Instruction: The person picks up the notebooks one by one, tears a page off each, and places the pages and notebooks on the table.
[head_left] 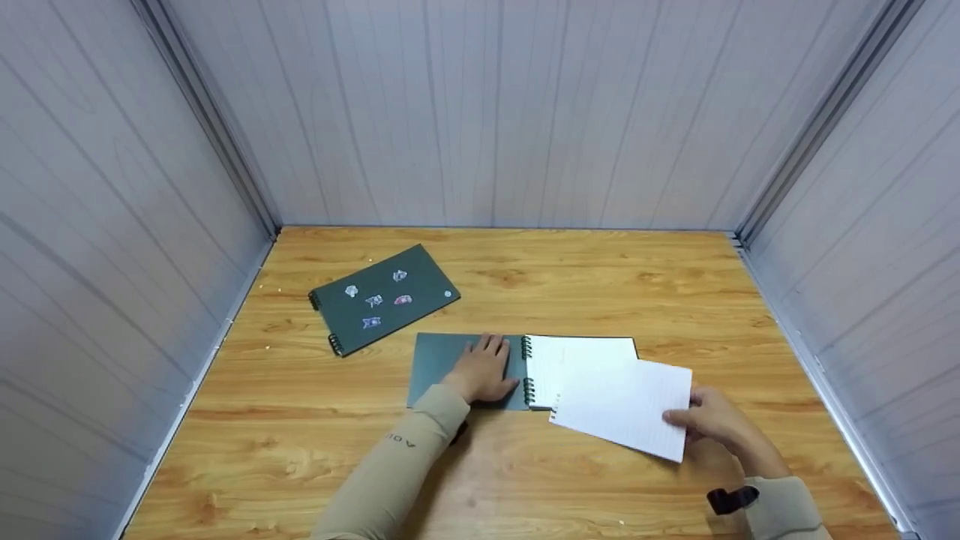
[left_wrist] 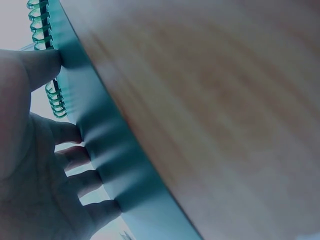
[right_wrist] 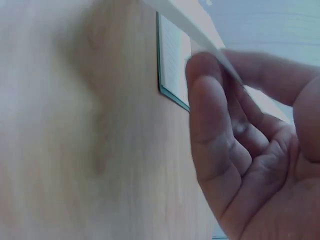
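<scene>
An open spiral notebook (head_left: 581, 352) lies on the table, its dark green cover (head_left: 435, 364) folded out to the left and white lined pages to the right of the black coil (head_left: 528, 390). My left hand (head_left: 484, 371) rests on the cover beside the coil, fingers spread and pressing; in the left wrist view the fingertips touch the green cover (left_wrist: 107, 135). My right hand (head_left: 709, 416) pinches a loose white sheet (head_left: 622, 405) at its right edge between thumb and fingers. The sheet is tilted over the notebook's lower right, its punched left edge apart from the coil.
A second dark green spiral notebook (head_left: 386, 300), closed with several stickers on its cover, lies at the back left. The wooden table (head_left: 570, 285) is bounded by pale panel walls (head_left: 465, 112) at the back and both sides. Tiny white scraps dot the tabletop.
</scene>
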